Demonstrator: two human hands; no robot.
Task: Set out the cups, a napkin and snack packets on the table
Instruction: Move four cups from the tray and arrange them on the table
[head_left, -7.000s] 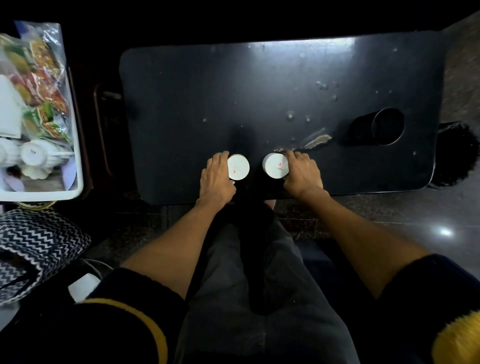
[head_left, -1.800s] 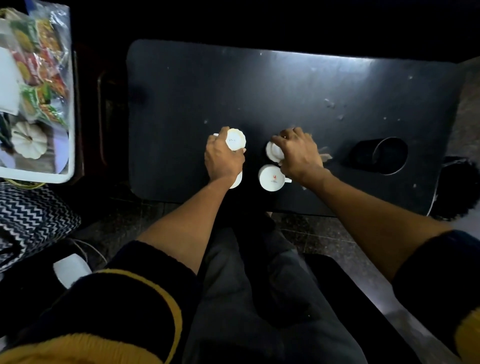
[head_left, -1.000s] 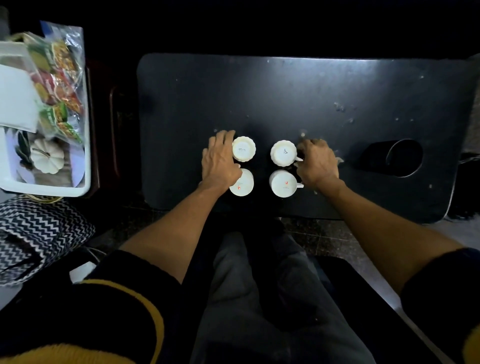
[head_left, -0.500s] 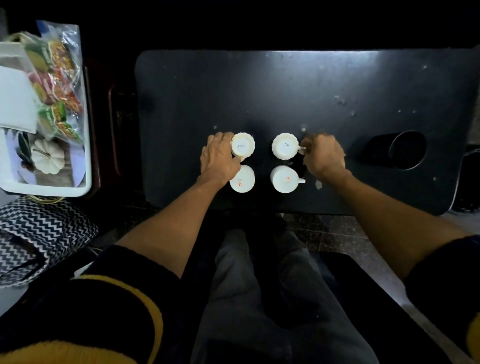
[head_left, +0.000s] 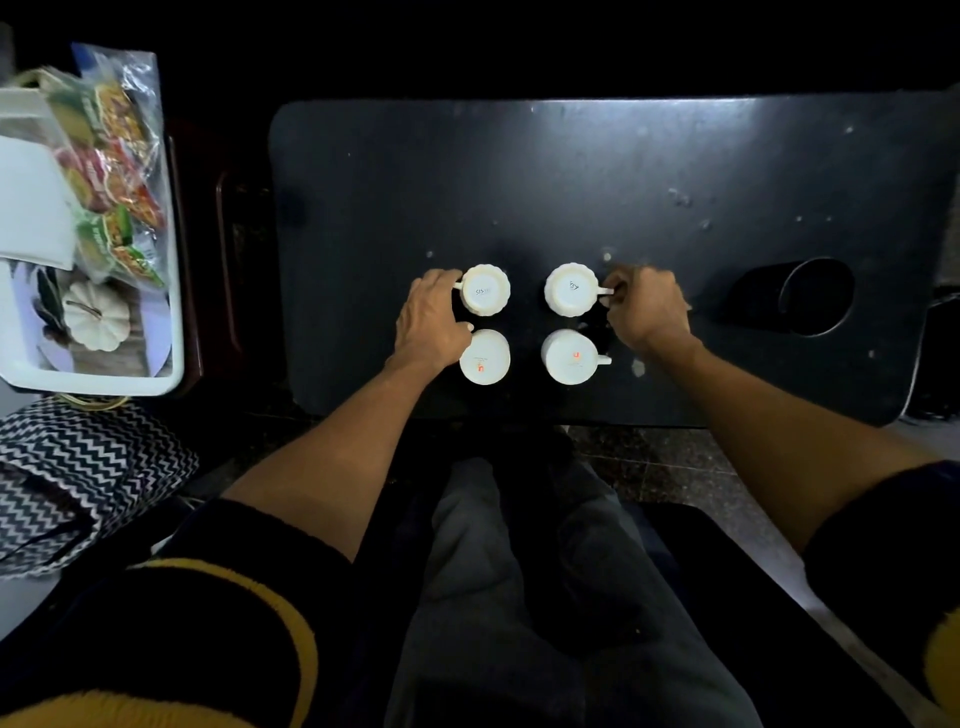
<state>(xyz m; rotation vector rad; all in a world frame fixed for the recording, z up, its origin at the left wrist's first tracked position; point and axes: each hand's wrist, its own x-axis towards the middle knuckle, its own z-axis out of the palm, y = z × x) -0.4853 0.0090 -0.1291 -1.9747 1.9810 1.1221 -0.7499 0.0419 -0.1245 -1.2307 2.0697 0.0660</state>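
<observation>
Several white cups stand upside down in a square on the black table (head_left: 571, 171). My left hand (head_left: 431, 322) grips the handle of the far left fluted cup (head_left: 485, 290); the near left cup (head_left: 484, 357) sits right beside its palm. My right hand (head_left: 647, 312) pinches the handle of the far right fluted cup (head_left: 571, 289). The near right cup (head_left: 569, 357) stands free with its handle pointing right. In the white tray (head_left: 161, 374) to the left lie snack packets (head_left: 119, 171) in a clear bag and a white napkin (head_left: 31, 202).
A round black cup-holder hole (head_left: 815, 296) is sunk in the table at the right. The tray also holds a small white pumpkin (head_left: 96, 314). A zigzag black-and-white bag (head_left: 78, 478) lies on the floor at the left. My knees are under the table's near edge.
The two far cups have been spread slightly apart and squared up with the near pair. Both hands stay at the handles of the far cups.
</observation>
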